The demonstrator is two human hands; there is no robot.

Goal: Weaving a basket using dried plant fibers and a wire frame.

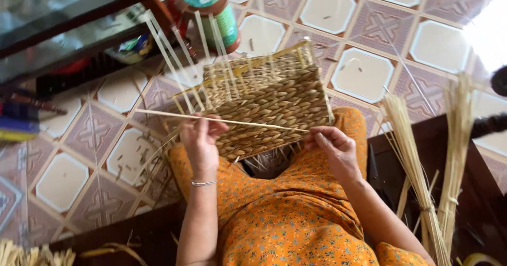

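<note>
We hold a thin pale splint (222, 120) across the woven panel (269, 105), its long axis running left to right; our left hand (200, 139) pinches it near its left third, our right hand (334, 145) grips its right end at the panel's lower corner; panel rests on our knees, tilted; upright stakes (179, 54) fan outward past the far edge; tiled floor (364, 70) lies open beyond; straw bundles (422, 181) stand to our right.

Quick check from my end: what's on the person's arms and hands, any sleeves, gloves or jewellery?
Both forearms are bare, with no sleeves or gloves showing. The left hand has a thin silver bracelet at the wrist. The right hand wears nothing that I can make out.
</note>
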